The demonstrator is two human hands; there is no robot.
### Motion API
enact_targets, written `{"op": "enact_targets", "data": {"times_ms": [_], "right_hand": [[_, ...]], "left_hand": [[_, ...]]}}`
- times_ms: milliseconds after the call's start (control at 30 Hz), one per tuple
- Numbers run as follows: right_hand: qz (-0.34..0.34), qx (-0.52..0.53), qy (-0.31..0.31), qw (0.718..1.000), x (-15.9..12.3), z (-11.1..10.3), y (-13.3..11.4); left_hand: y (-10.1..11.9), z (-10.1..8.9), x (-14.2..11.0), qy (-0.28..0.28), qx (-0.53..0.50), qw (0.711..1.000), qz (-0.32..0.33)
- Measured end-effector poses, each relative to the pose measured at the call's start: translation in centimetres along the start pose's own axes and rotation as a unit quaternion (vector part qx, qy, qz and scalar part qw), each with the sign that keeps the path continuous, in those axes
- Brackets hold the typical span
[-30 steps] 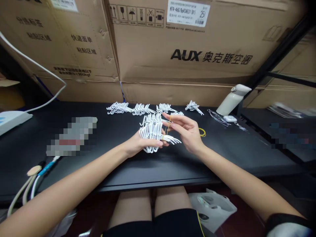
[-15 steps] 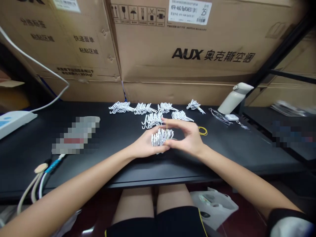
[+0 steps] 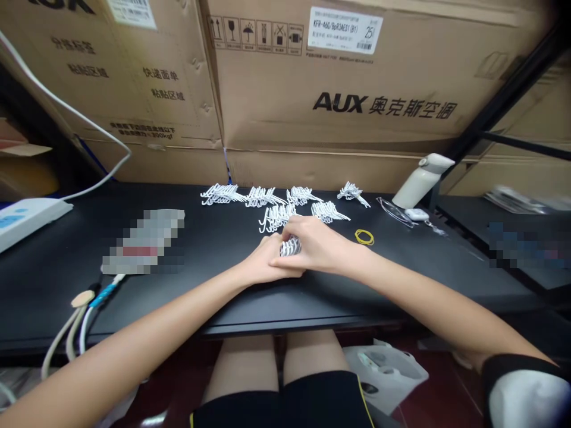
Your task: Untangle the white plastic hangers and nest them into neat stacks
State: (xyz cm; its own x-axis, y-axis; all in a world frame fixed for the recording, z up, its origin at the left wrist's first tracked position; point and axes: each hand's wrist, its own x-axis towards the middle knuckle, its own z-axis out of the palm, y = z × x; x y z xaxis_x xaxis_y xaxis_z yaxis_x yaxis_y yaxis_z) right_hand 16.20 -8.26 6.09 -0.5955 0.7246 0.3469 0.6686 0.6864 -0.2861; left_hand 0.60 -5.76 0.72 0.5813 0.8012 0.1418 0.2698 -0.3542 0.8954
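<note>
A bundle of white metal hooks [image 3: 291,246] sits between my two hands above the front part of the table. My left hand [image 3: 262,263] is wrapped round it from the left. Over its right end my right hand [image 3: 314,245] is closed, thumb in front and fingers behind. Much of the bundle is hidden by the fingers. Just beyond my hands lie two piles of similar hooks, a left pile [image 3: 277,218] and a right pile [image 3: 329,211]. Yellow rubber bands [image 3: 364,237] rest to the right of my right hand.
More hook piles [image 3: 223,194] line the back of the black table [image 3: 214,297]. A white bottle [image 3: 422,181], glasses [image 3: 395,213] and a small white case [image 3: 416,214] stand right. Left are a blurred-out device [image 3: 143,241] with cables and a power strip [image 3: 31,220]. Cardboard boxes [image 3: 330,131] wall the back.
My right hand has moved left and closed over the bundle. The yellow band that stretched between its fingers and the bundle is now out of sight. The view has shifted slightly.
</note>
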Motion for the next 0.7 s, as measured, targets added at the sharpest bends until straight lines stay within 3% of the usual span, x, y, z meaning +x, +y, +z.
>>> {"op": "enact_targets", "data": {"times_ms": [100,200,333,433,533,633,700], "right_hand": [[0.023,0.059,-0.074,0.995,0.4,-0.9,0.5],[0.056,0.087,-0.152,0.983,0.8,-1.7,0.9],[0.074,0.104,-0.199,0.972,0.9,-2.0,1.6],[0.067,0.147,-0.172,0.972,0.4,-1.6,3.1],[0.071,0.281,-0.134,0.948,-0.4,-0.8,5.2],[0.121,0.396,0.007,0.910,-1.5,0.0,7.1],[0.122,0.381,0.101,0.911,-2.3,0.3,7.5]], "left_hand": [[0.0,0.1,-0.1,0.006,0.076,0.997,0.029],[-0.2,0.3,0.1,0.015,0.107,0.994,0.011],[-0.3,0.6,0.2,0.021,0.117,0.993,-0.005],[-0.1,0.4,0.2,0.037,0.121,0.992,-0.005],[0.1,0.1,0.2,0.031,0.112,0.993,-0.012],[0.0,-0.3,0.2,0.013,0.086,0.996,-0.006],[-0.2,-0.5,0.3,0.013,0.054,0.998,-0.008]]}}
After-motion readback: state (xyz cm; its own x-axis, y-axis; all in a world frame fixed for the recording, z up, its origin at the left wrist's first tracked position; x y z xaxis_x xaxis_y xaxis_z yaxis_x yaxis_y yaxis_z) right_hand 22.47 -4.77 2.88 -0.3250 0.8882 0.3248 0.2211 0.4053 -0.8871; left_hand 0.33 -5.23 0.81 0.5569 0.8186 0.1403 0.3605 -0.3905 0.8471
